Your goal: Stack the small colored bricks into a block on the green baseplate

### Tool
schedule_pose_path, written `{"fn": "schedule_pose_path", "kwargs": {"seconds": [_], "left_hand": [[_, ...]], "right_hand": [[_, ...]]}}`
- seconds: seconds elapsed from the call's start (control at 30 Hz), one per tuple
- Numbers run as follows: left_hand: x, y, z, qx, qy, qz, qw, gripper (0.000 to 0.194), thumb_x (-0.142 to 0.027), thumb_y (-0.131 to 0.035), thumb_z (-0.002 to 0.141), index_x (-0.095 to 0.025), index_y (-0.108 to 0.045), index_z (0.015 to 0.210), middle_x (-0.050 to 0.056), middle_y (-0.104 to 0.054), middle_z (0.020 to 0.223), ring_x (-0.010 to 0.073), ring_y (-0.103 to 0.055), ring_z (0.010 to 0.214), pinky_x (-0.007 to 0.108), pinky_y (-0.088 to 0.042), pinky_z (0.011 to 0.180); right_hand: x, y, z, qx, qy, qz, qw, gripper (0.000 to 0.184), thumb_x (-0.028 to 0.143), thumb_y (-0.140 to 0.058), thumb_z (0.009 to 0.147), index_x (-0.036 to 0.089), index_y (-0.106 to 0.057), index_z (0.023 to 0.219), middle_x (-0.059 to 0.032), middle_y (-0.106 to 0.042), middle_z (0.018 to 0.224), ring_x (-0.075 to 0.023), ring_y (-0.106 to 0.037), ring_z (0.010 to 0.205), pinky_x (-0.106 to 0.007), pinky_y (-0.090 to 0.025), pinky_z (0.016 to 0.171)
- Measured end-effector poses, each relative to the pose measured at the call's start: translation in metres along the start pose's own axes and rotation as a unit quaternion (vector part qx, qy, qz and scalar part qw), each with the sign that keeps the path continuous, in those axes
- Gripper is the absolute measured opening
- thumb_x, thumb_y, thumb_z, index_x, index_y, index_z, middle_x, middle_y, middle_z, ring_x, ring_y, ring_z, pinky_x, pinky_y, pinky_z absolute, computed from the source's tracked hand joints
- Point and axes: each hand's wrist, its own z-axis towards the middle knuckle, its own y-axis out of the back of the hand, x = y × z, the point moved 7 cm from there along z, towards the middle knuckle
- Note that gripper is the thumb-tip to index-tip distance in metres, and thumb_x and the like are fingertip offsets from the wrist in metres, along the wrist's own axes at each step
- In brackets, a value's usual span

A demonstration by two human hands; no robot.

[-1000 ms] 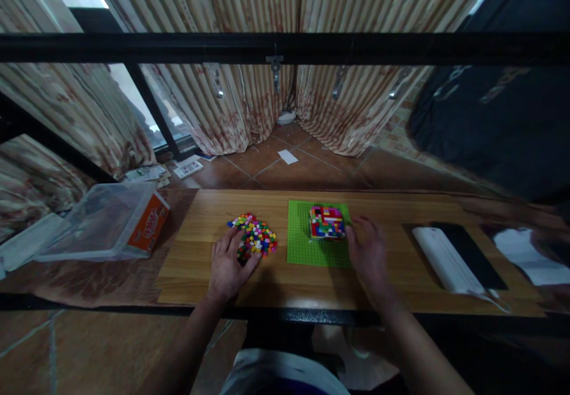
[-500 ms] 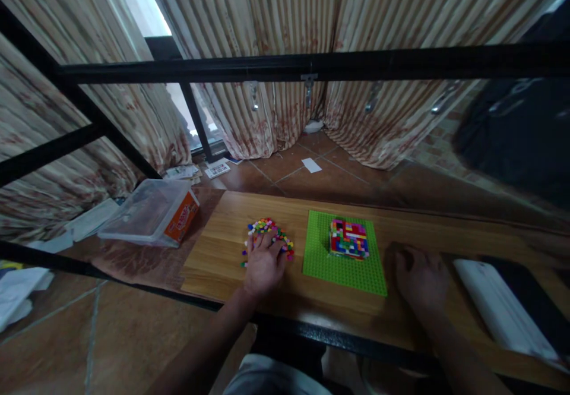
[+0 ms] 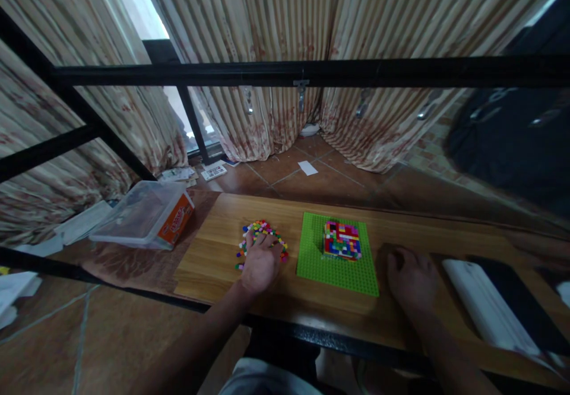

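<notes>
At the left of the counter (image 3: 207,255), a pile of small coloured bricks (image 3: 262,227) is spread, its near part covered by the left hand (image 3: 260,262); the fingers are bent down into it toward 12 o'clock, and whether a brick is pinched cannot be told. From that hand, the brick block (image 3: 342,242) is found between 2 and 3 o'clock, set on a green board (image 3: 312,268) and touched by neither hand; no clear long axis can be made out. Past the board, the right hand (image 3: 412,279) is seen loosely curled, its grip hidden. From there the block is found at 10 o'clock, slightly nearer than from the left hand.
</notes>
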Motion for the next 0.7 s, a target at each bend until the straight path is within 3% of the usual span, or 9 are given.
{"fn": "schedule_pose_path", "kwargs": {"seconds": [0.3, 0.47, 0.6, 0.7], "left_hand": [[-0.005, -0.002, 0.01, 0.036, -0.045, 0.04, 0.998, 0.023, -0.005, -0.05, 0.085, -0.02, -0.067, 0.086, 0.007, -0.067, 0.089, 0.0268, -0.061, 0.091, 0.058, -0.039, 0.103], [-0.017, -0.007, 0.026, 0.004, 0.021, -0.149, 0.989, 0.015, -0.013, -0.053, 0.09, -0.019, -0.066, 0.086, 0.006, -0.068, 0.088, 0.0217, -0.063, 0.087, 0.037, -0.05, 0.086], [-0.036, -0.027, 0.043, -0.023, 0.103, -0.329, 0.938, 0.013, -0.013, -0.055, 0.089, -0.02, -0.067, 0.088, 0.002, -0.07, 0.086, 0.0158, -0.065, 0.082, 0.028, -0.049, 0.077], [-0.05, -0.043, 0.052, -0.029, 0.131, -0.388, 0.912, 0.011, -0.015, -0.058, 0.088, -0.02, -0.067, 0.087, 0.001, -0.071, 0.084, 0.0148, -0.066, 0.081, 0.027, -0.049, 0.077]], "right_hand": [[0.004, -0.001, 0.0, 0.002, -0.005, -0.005, 1.0, 0.038, 0.038, -0.042, 0.092, 0.013, -0.066, 0.109, -0.0193, -0.065, 0.11, -0.0339, -0.055, 0.105, -0.047, -0.042, 0.085], [0.005, 0.0, 0.001, 0.022, -0.021, -0.021, 0.999, 0.037, 0.037, -0.043, 0.093, 0.013, -0.065, 0.111, -0.0181, -0.065, 0.109, -0.0321, -0.054, 0.103, -0.044, -0.04, 0.084], [0.008, 0.004, 0.002, 0.024, -0.024, -0.026, 0.999, 0.036, 0.035, -0.043, 0.093, 0.012, -0.065, 0.109, -0.018, -0.065, 0.112, -0.0305, -0.053, 0.101, -0.042, -0.039, 0.084], [0.011, 0.006, 0.002, 0.023, -0.022, -0.028, 0.999, 0.035, 0.034, -0.043, 0.093, 0.013, -0.065, 0.11, -0.017, -0.065, 0.111, -0.0299, -0.053, 0.101, -0.041, -0.039, 0.085]]}}
